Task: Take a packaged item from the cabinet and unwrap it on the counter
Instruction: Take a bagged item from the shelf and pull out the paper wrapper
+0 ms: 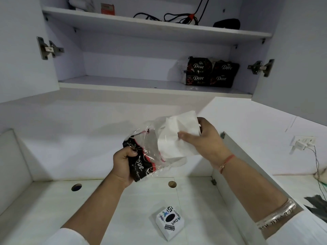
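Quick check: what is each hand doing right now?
Left hand: closed on the black wrapper.
Right hand: closed on the white tissue stack.

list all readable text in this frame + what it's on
"Dove": on each of four dark packs on the lower cabinet shelf.
"codex", "Dart", "SOFTWARE ENGINEER": white cube on the counter.
Dark wrapper in the left hand: script partly hidden, unreadable.
Red box, top shelf: too blurred.
Bangle engraving: unreadable.

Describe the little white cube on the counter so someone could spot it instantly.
Start at the white counter below the open cabinet. Near its front edge, between the person's forearms, sits the white cube, alone, with a black oval and printed stickers on top.
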Tool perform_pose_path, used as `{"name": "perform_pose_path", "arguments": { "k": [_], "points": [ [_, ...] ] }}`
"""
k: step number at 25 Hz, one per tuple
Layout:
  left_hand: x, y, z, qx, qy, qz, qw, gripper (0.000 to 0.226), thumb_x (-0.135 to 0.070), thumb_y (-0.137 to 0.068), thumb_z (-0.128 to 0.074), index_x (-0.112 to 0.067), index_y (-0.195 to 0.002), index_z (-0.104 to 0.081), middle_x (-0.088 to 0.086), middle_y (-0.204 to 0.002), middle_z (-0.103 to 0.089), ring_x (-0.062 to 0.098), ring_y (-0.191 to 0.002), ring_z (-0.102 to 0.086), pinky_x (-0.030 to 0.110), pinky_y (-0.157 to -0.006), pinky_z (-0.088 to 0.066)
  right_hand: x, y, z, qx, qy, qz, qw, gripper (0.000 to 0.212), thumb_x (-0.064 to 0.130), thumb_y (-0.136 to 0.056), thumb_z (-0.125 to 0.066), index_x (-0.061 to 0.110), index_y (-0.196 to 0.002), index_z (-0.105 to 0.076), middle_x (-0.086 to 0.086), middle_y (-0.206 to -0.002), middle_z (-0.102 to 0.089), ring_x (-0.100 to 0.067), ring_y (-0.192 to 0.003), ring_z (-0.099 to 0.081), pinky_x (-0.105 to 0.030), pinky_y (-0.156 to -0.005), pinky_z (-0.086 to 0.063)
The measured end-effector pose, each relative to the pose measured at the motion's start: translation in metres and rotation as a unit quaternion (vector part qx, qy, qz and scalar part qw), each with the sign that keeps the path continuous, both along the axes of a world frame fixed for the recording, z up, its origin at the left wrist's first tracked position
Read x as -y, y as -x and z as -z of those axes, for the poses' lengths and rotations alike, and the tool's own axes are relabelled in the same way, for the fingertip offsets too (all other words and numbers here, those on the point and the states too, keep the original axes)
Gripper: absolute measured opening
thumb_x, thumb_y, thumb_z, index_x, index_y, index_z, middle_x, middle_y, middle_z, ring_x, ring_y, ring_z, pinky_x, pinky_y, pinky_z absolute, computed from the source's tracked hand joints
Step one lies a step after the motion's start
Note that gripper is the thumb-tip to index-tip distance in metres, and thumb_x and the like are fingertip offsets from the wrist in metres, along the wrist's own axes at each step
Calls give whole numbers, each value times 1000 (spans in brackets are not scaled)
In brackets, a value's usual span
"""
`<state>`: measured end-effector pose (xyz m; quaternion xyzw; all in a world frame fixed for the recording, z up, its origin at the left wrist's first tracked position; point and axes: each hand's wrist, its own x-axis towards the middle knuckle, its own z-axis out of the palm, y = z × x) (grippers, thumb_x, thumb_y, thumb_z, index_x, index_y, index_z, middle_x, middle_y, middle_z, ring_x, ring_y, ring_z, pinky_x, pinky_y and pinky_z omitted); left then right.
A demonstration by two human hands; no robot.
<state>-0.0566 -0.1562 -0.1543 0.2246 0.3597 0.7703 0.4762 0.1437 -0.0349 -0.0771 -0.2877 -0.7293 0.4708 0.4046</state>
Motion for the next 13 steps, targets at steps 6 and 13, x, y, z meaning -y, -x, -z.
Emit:
{"name": "perform_pose_path", "arguments": {
  "k": [6,13],
  "points": [
    [-4,-19,-14,-16,-20,9,1000,29,-16,-62,-52,-9,-76,-77,12,-68,-69,30,-62,-68,38,-67,-58,-9,-27,-7,17,101,-114,988,32,7,-86,-80,3,-117,-74,-17,-116,-79,-37,-110,-74,-46,-98,-59],
    [-6,-27,-16,-13,-65,36,997,26,-21,-62,-65,-11,-80,-81,12,-72,-74,31,-62,-73,40,-58,-60,-2,-31,-10,67,97,-171,978,35,7,-83,-81,3,-117,-74,-18,-120,-77,-32,-107,-75,-41,-94,-56]
  ]
}}
